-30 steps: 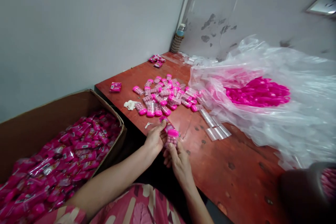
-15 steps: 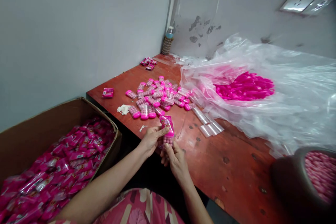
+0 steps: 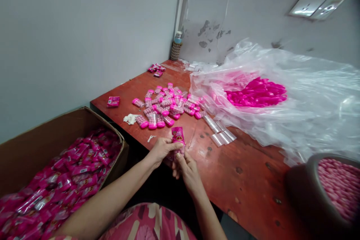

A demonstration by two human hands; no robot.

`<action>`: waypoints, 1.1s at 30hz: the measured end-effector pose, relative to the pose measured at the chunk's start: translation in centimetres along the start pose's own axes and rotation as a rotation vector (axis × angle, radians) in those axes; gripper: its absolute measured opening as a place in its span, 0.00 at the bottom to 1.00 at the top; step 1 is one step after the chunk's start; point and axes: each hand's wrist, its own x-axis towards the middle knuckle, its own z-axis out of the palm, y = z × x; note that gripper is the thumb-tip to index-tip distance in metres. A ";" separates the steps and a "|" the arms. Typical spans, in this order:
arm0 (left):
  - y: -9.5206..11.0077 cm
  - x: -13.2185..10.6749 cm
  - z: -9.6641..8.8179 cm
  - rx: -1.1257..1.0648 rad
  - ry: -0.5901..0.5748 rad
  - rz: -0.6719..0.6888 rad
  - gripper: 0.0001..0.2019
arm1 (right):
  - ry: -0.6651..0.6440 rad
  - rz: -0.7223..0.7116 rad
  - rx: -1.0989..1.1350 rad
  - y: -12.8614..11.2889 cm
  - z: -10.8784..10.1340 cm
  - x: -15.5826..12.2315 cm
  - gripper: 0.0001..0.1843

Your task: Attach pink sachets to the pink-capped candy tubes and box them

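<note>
Both hands hold one small candy bottle (image 3: 179, 151) of pink balls near the table's front edge. A printed pink wrapper sleeve (image 3: 177, 133) covers its upper part and points away from me. My left hand (image 3: 161, 150) pinches it from the left, thumb across the front at the sleeve's lower part. From below, my right hand (image 3: 188, 168) grips the bottle's lower end with the thumb on top; its other fingers are partly hidden beneath. Beyond the hands lies a loose pile of pink-capped candy bottles (image 3: 167, 107) without sleeves.
At left, a cardboard box (image 3: 119, 140) contains wrapped bottles. Clear empty tubes (image 3: 222, 133) lie right of the pile. A plastic bag (image 3: 258, 120) of pink parts covers the back right. A dark tub (image 3: 299, 183) of pink balls stands at right. Flat sleeves (image 3: 113, 101) rest at the left edge.
The sleeve has come down over the bottle, covering the pink cap that showed below it. My left thumb sits lower across the front. The whole view has shifted slightly.
</note>
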 end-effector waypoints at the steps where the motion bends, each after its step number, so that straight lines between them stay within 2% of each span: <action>1: -0.2 -0.1 0.0 -0.021 0.009 0.002 0.14 | 0.025 -0.005 -0.021 0.0 0.0 0.0 0.15; 4: -0.9 -0.3 0.2 -0.108 -0.065 -0.036 0.13 | 0.025 0.015 -0.034 0.0 -0.2 -0.1 0.16; 7: -1.5 -0.6 0.2 -0.181 -0.225 -0.091 0.13 | -0.024 0.039 0.076 0.2 -0.5 -0.2 0.16; 9: -1.7 -0.8 0.1 -0.214 -0.279 -0.100 0.13 | -0.036 0.051 0.165 0.4 -0.5 -0.4 0.16; 10: -1.8 -0.9 -0.1 -0.230 -0.262 -0.091 0.13 | -0.038 0.057 0.202 0.5 -0.5 -0.6 0.15; 14: -1.7 -1.6 -0.7 -0.304 -0.061 -0.028 0.09 | -0.043 0.059 0.299 0.8 -0.3 -1.1 0.12; 15: -1.6 -1.8 -0.8 -0.309 -0.063 -0.019 0.08 | -0.038 0.052 0.311 0.8 -0.2 -1.1 0.12; 18: -1.6 -2.7 -0.8 -0.307 -0.167 0.009 0.10 | -0.006 0.034 0.304 0.6 0.4 -0.6 0.10; 21: -1.4 -3.8 -0.9 -0.301 -0.172 0.042 0.10 | 0.024 0.034 0.249 0.2 1.6 0.1 0.13; 23: -0.9 -4.7 -1.6 -0.283 -0.119 0.049 0.10 | 0.017 0.038 0.221 0.0 2.5 0.5 0.14; 25: -0.3 -5.7 -2.7 -0.315 0.022 0.109 0.08 | -0.014 0.047 0.205 -0.2 3.0 0.5 0.14; 27: 0.3 -6.6 -4.2 -0.401 0.229 0.266 0.08 | -0.028 0.059 0.181 -0.3 2.7 0.3 0.14; 29: 0.6 -7.1 -5.6 -0.423 0.391 0.438 0.14 | 0.016 0.068 0.150 -0.2 1.8 0.1 0.15; 31: 0.4 -6.8 -6.3 -0.214 0.440 0.501 0.20 | 0.080 0.070 0.133 -0.1 0.5 -0.1 0.15; 33: -0.3 -5.5 -5.9 0.219 0.396 0.504 0.20 | 0.125 0.067 0.125 0.0 -0.6 -0.3 0.15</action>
